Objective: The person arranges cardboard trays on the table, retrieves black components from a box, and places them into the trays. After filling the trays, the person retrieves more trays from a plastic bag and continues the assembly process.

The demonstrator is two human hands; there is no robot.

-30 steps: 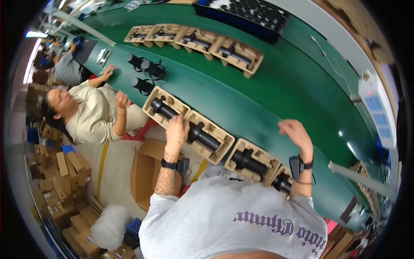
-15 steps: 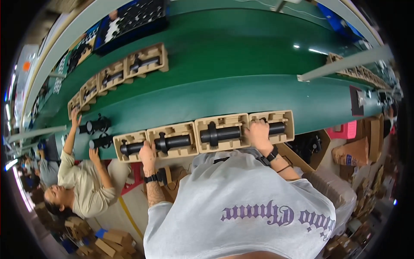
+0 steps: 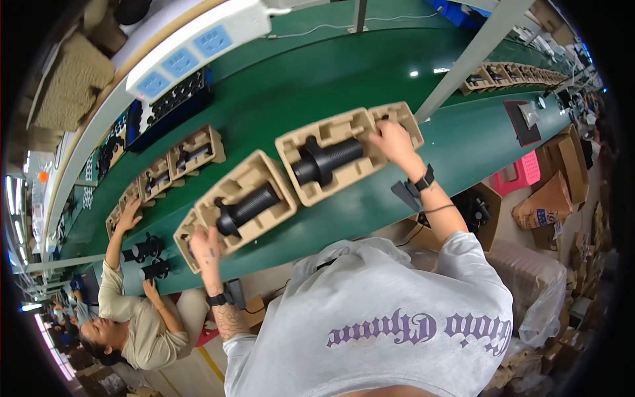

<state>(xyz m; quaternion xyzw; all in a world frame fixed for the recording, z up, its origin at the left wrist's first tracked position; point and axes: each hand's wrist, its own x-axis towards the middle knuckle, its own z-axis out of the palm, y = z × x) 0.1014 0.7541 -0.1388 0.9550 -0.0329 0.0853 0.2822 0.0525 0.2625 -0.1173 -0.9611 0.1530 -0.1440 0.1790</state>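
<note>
Here a ribbed black cylinder with a side-mounted ring (image 3: 253,206) is held in a tan moulded-pulp tray (image 3: 264,225), left of centre in the foreground row. Its long axis is slanted from lower left to upper right, and it is placed above and to the right of the left hand (image 3: 207,251), clearly the nearer one. That hand's fingers are bent over the joint with the leftmost tan pulp tray (image 3: 184,238); whether anything is pinched cannot be told.

Just beyond a narrow wedge-shaped gap, a second black cylinder (image 3: 338,157) is cradled in another tan pulp tray (image 3: 344,180), tilted the same way. Its upper end is pointed almost at the right hand (image 3: 397,144), whose fingers are curled over the rightmost tan pulp tray (image 3: 410,129), their grip too hidden to judge.

All is spread across a glossy green work surface (image 3: 317,86); farther left, a separate tray row (image 3: 198,168) is reached by a co-worker's hand (image 3: 130,214).
</note>
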